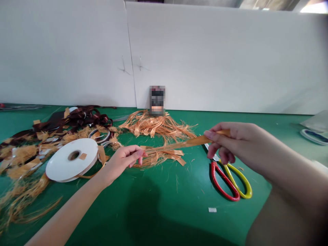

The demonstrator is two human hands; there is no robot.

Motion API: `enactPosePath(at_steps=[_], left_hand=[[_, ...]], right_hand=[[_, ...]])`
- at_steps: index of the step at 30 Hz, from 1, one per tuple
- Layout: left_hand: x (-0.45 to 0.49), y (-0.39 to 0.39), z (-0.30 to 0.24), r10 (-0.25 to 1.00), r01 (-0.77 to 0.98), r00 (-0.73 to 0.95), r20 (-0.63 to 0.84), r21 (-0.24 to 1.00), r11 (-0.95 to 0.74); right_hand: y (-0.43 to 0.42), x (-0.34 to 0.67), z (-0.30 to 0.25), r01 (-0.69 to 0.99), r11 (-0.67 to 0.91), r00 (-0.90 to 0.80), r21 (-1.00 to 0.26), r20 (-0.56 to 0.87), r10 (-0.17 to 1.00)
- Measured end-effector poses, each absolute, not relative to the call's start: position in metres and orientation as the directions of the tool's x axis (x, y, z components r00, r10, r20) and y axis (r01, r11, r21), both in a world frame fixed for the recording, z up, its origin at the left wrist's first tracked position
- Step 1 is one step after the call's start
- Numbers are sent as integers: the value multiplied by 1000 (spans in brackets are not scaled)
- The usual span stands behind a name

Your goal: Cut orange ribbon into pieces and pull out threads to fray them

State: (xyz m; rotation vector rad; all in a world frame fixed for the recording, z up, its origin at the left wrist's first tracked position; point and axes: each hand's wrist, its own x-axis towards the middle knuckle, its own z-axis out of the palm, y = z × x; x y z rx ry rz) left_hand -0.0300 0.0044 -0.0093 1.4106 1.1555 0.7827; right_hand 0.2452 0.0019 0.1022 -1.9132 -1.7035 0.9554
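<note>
A golden-brown ribbon (195, 140) is stretched between my two hands above the table. My right hand (237, 138) pinches its flat, unfrayed part between thumb and fingers. At the other end, my left hand (123, 160) is closed on the ribbon, where it is split into fine threads. Under the ribbon lie frayed ribbon strips (153, 159), and a larger pile of the same strips (161, 124) is just behind. Scissors (216, 158) with one red and one yellow handle lie below my right hand, their blades partly hidden by its fingers.
A white ribbon spool (61, 160) lies left of my left hand, amid frayed scraps (24, 153) and dark brown ribbon (89, 116). A blurred-out dark object (157, 100) stands against the white panel (217, 58). A small white scrap (212, 210) lies on the green table (179, 201).
</note>
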Motion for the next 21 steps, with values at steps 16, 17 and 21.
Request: enactPosePath(at_steps=[16,17,21], left_hand=[[-85,-4,-22,962,878,265,61,398,-267],[-82,-5,-21,952,885,287,111,349,-308],[-55,-14,2,950,758,308,47,591,-275]], right_hand=[[3,232,88,774,-74,-25,-629,-147,989],[1,227,84,756,-45,-77,-653,-157,985],[-13,206,70,593,-33,-272,-805,-238,932]])
